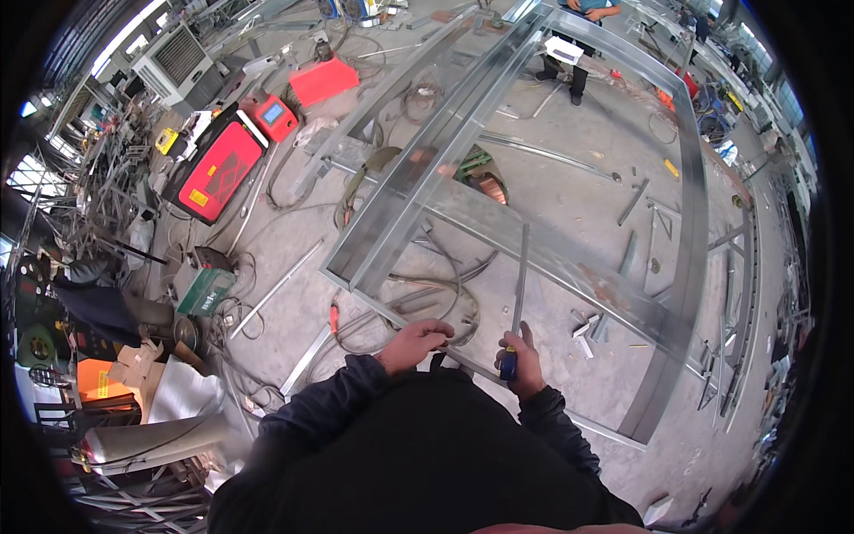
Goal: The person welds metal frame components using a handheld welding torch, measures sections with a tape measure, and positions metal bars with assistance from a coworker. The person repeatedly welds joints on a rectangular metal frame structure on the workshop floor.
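Head view: concrete floor (578, 138) extends across the work area. On it, the largest item is a grey metal frame (663, 383), its near end just before the person and a wide cross beam (578, 276) joining its sides. Beyond the frame's far part stands a second person (580, 76), beside a white sheet (563, 50). To the left, in descending size, are a pale air cooler (178, 67), a red and black machine (218, 173), a red box (325, 82) and a green box (206, 283). Grey cables (445, 294) lie coiled within the frame's near left part. The left hand (416, 345) is at the near edge of the frame, fingers bent and thumb close to them; whether it grips anything cannot be told. The right hand (523, 360) is closed around a blue tape measure (508, 365), positioned over the frame's near side. Its narrow grey blade (520, 285) extends away from the person and overlaps the cross beam in view; contact cannot be confirmed.
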`<state>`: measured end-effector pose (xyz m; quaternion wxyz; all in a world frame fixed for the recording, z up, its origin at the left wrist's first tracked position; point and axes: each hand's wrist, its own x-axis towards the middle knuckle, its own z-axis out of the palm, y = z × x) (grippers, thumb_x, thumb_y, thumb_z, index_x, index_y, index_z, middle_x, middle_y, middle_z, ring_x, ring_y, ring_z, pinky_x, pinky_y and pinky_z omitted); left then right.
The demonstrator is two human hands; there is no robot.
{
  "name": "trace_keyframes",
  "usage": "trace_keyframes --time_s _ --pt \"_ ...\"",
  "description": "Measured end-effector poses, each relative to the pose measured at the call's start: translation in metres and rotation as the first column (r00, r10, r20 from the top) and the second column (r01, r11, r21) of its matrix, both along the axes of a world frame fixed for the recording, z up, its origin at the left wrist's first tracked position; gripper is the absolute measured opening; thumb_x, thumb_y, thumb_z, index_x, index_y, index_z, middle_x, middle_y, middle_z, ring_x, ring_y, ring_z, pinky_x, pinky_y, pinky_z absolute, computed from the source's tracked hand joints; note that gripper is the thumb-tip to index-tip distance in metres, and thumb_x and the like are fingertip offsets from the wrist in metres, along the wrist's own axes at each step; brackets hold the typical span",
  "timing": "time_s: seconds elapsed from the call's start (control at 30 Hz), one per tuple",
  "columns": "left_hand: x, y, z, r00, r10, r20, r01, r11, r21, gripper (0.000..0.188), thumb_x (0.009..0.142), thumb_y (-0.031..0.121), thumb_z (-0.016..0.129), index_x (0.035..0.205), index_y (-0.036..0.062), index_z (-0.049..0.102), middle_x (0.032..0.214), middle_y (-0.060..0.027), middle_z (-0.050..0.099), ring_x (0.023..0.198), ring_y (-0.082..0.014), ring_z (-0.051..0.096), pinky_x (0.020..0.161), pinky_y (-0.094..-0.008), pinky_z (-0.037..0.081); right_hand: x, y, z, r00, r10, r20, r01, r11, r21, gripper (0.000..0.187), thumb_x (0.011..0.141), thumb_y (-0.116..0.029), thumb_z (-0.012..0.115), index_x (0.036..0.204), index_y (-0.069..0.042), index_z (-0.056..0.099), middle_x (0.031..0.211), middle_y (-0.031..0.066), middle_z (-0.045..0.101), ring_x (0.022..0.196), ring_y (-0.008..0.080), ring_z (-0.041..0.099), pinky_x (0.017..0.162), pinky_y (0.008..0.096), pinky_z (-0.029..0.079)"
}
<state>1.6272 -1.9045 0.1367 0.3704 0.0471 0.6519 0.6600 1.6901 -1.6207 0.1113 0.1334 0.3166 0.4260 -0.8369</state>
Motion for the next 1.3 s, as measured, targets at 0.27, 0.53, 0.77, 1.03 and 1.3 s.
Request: trace_keyframes --time_s 0.27,0.53,0.77,1.03,1.3 --pt "-0.055 -0.032 0.039 0.976 -0.212 0.039 0.198 0.954 0.223 0.092 0.104 0.027 0.068 0.169 0.0069 0.006 0.168 -0.0154 0.027 0.144 -0.0253 0.046 0.114 -0.0346 0.044 -0.076 -0.131 0.061 0.840 0.238 -0.487 -0.025 0.914 0.405 0.085 0.102 -0.010 0.059 0.170 -0.010 0.007 0.115 0.0085 0.055 0.092 0.0136 0.055 0.082 0.0287 0.050" --pt "-0.158 -0.164 0.025 0.955 -0.158 0.253 -0.002 0.845 0.534 0.080 0.107 0.027 0.064 0.170 0.0146 0.016 0.150 -0.0144 0.052 0.132 -0.0250 0.058 0.099 -0.0427 0.059 -0.191 -0.258 0.069 0.565 0.547 -0.617 0.220 0.621 0.752 0.067 0.111 -0.035 0.038 0.161 0.007 0.029 0.154 0.0239 0.042 0.139 0.0352 0.045 0.119 0.0455 0.036" --pt "-0.422 -0.251 -0.051 0.959 0.146 -0.243 -0.162 0.986 -0.048 0.091 0.094 0.034 0.076 0.164 0.0055 0.026 0.128 -0.0151 0.063 0.106 -0.0266 0.066 0.083 -0.0368 0.058 -0.120 -0.253 -0.012 0.935 0.345 -0.084 -0.036 0.328 0.944 0.067 0.096 -0.003 0.064 0.157 0.001 0.039 0.139 0.0228 0.054 0.125 0.0351 0.058 0.107 0.0432 0.047" --pt "-0.623 -0.260 -0.247 0.848 -0.055 -0.527 -0.405 0.574 -0.712 0.109 0.081 0.040 0.078 0.167 0.0081 0.020 0.144 -0.0359 0.053 0.129 -0.0504 0.057 0.113 -0.0519 0.045 -0.033 -0.262 -0.023 0.969 0.134 0.208 -0.240 0.291 0.926 0.070 0.091 -0.006 0.069 0.155 -0.001 0.043 0.128 0.0199 0.061 0.115 0.0310 0.063 0.097 0.0415 0.053" --pt "-0.573 -0.277 -0.312 0.365 0.028 -0.930 -0.753 0.597 -0.277 0.074 0.088 0.030 0.075 0.151 0.0011 0.048 0.152 -0.0279 0.049 0.140 -0.0466 0.047 0.116 -0.0503 0.040 0.000 -0.259 -0.016 0.948 0.108 0.301 -0.318 0.215 0.924 0.057 0.093 0.000 0.064 0.149 -0.001 0.050 0.125 0.0172 0.062 0.107 0.0267 0.065 0.087 0.0371 0.056"
